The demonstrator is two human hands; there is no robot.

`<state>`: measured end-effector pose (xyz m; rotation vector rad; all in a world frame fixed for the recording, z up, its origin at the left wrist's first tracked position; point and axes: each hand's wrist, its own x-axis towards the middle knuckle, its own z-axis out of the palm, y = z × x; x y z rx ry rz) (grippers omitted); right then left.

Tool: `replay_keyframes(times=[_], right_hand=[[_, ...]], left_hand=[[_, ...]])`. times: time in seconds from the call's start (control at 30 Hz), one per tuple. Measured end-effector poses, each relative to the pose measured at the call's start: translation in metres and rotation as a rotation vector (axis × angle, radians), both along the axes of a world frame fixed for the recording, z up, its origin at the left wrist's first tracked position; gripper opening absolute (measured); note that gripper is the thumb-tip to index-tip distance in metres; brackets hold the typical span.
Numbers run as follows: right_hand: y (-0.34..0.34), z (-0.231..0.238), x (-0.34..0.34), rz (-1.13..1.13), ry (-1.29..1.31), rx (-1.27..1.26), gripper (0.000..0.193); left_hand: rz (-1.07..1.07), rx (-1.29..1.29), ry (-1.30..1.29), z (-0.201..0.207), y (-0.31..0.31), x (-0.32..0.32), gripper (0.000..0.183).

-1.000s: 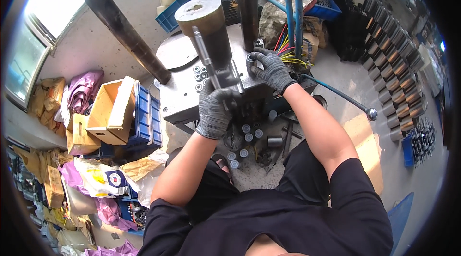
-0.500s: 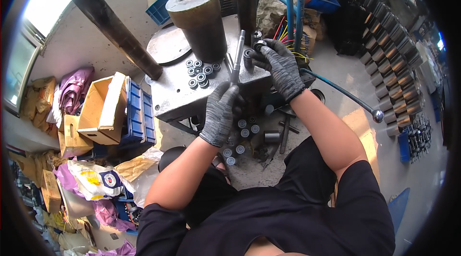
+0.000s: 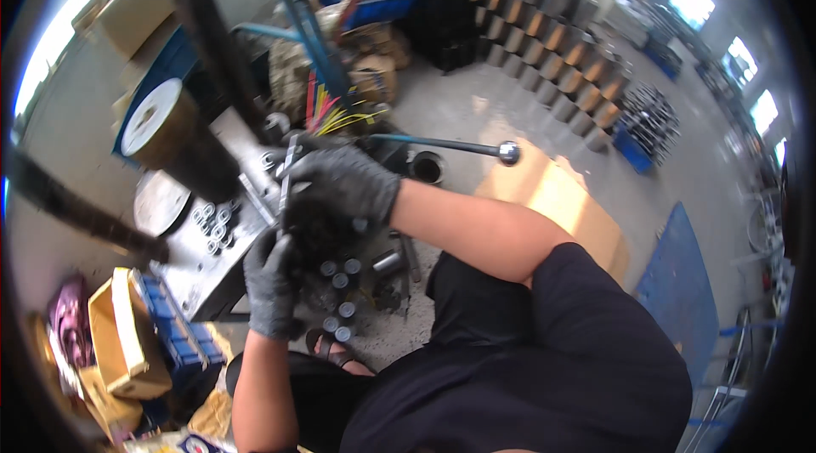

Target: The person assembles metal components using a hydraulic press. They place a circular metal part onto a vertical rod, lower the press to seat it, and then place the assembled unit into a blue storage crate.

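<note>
Looked down from head height on work at a press-like machine. At far left, passed over an open tan cardboard box [image 3: 127, 342] and a blue plastic crate [image 3: 176, 336] on the floor. Just beside them, met the grey steel counter [image 3: 200, 279] of the machine, dotted with small metal rings [image 3: 212, 223] and carrying a tall dark cylinder with a pale round top [image 3: 157, 126].

Reached up with the left hand [image 3: 272, 283], gloved in dark grey, wrist straight, fingers curled against a dark lump of metal [image 3: 310, 232] at the counter's edge; impossible to tell whether clamped on it or only steadying it. Came across from the right with the right hand [image 3: 344, 185], forearm bent at the elbow, palm down over the same lump, fingertips pinched on a slim flat steel strip [image 3: 286, 171] standing upright against the machine. Kept both hands close together, one above the other.

Judged as the fitting or aligning step at the machine, the strip not yet let go. Called next for a firm, steady hold.

Below the hands, scattered short dark steel cylinders [image 3: 342, 270] on the floor. Further right, showed a blue lever with a chrome ball end [image 3: 508, 152], untouched.
</note>
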<state>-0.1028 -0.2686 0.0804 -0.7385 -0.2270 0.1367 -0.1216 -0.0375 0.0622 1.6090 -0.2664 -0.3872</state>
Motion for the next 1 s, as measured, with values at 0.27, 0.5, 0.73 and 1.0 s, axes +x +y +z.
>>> replay_keyframes(times=[0.27,0.5,0.73,1.0], right_hand=[[-0.011,-0.01,-0.018,0.143,0.115,-0.81,0.054],[-0.15,-0.039,-0.077,0.049,-0.155,-1.864,0.056],[-0.257,-0.188,-0.248,-0.631,0.765,-1.116,0.041],[-0.208,-0.365,-0.373,-1.13,1.293,-0.283,0.048]], left_hand=[[-0.209,0.085,-0.283,-0.027,-0.014,-0.001,0.037],[-0.542,0.748,-0.595,-0.031,-0.023,-0.006,0.036],[-0.629,0.75,-0.453,-0.035,-0.021,-0.024,0.035],[-0.876,0.931,-0.387,-0.086,-0.012,-0.035,0.036]])
